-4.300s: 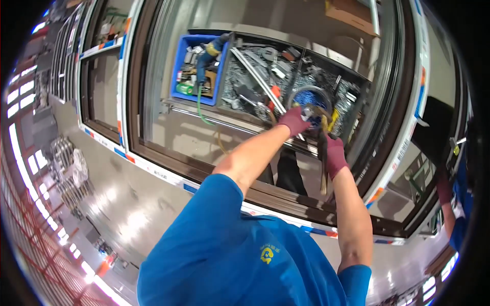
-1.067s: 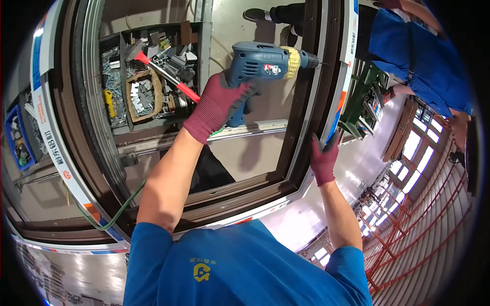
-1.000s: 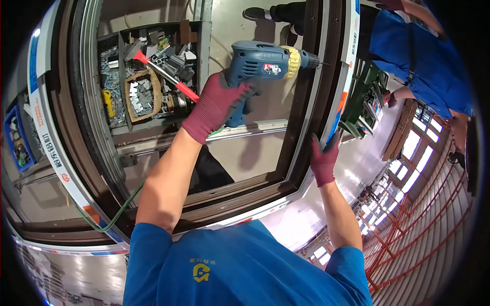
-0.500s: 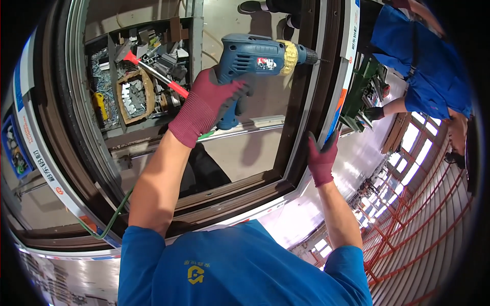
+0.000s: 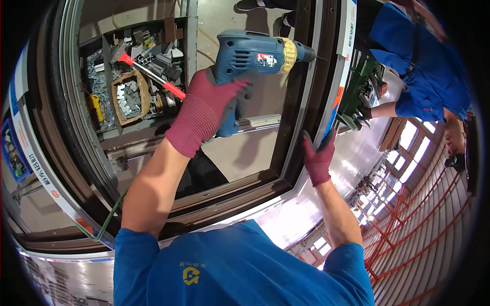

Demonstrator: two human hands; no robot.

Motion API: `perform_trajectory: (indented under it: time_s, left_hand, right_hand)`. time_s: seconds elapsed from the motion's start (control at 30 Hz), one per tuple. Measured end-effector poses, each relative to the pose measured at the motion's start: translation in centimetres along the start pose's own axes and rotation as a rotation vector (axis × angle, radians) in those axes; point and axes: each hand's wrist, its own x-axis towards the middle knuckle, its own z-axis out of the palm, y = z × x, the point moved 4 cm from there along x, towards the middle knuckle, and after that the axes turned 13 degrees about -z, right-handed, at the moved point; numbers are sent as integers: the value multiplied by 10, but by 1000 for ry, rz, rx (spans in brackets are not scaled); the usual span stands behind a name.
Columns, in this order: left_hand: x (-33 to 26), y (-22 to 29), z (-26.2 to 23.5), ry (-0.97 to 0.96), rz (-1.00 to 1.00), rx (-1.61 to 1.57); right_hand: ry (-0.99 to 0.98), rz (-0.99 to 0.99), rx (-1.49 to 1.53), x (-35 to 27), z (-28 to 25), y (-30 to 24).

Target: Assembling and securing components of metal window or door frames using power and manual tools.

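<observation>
A blue power drill [image 5: 248, 55] with yellow tape around its front lies level in my left hand [image 5: 213, 104], which wears a maroon glove with dark fingers. My fingers wrap its handle. The thin bit points right and reaches the inner side of a dark brown metal frame [image 5: 292, 120]; whether it touches cannot be made out. My right hand [image 5: 319, 159], in a matching glove, grips the frame's right side near the close corner, thumb on top and fingers over the outer edge.
Inside the frame opening, a divided parts tray [image 5: 109, 130] holds screws and metal pieces; a red-handled hammer [image 5: 153, 75] lies across it. A green cord [image 5: 113, 214] hangs over the left frame part. At right, a co-worker in blue [image 5: 416, 66] reaches to a green parts rack [image 5: 360, 89].
The view has shifted slightly, so frame and tray appear a little further left. My left wrist has dropped slightly with the drill still in hand. My right hand keeps its grip.
</observation>
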Motion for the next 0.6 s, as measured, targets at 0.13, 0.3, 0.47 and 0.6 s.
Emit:
perform_trajectory:
  time_s: [0.13,0.3,0.47,0.6]
  left_hand:
    - [-1,-2,7,14,35,-13]
    - [6,-3,10,49,24,27]
    - [5,-2,12,11,-6,-4]
    - [3,-2,13,31,-15,11]
  right_hand:
    - [10,-19,-42,1,-1,-4]
    - [1,-19,-52,1,-1,-3]
    - [10,-40,-57,-1,-1,2]
    - [9,-47,-19,2,-1,-4]
